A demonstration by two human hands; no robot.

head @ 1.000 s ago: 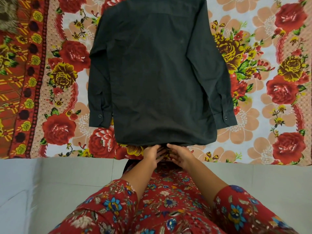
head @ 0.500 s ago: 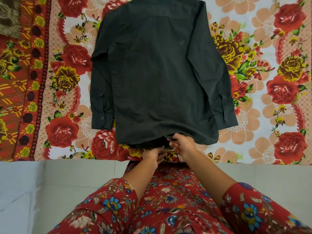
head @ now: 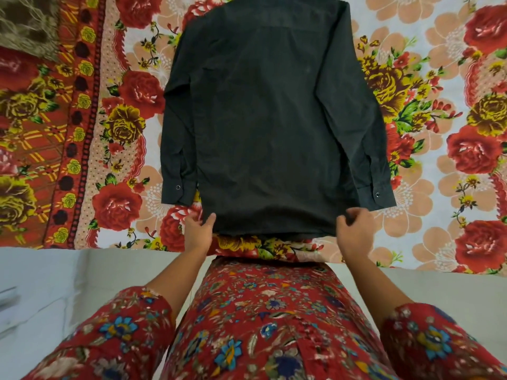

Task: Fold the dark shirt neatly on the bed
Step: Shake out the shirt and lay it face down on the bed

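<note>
The dark shirt lies flat and back-up on the flowered bed sheet, collar end away from me, hem near the bed's front edge. Both long sleeves run down along its sides, with snap cuffs at the lower corners. My left hand pinches the hem's left corner, thumb on top. My right hand grips the hem's right corner, fingers curled over the cloth just below the right cuff.
The bed's front edge runs across the view just below the hem. A pale tiled floor lies beneath it. A brown fuzzy cloth sits at the far left corner. My red flowered dress fills the bottom.
My hands were together at the middle of the hem. They have moved apart, left hand to the left corner and right hand to the right corner. The hem now lies straighter.
</note>
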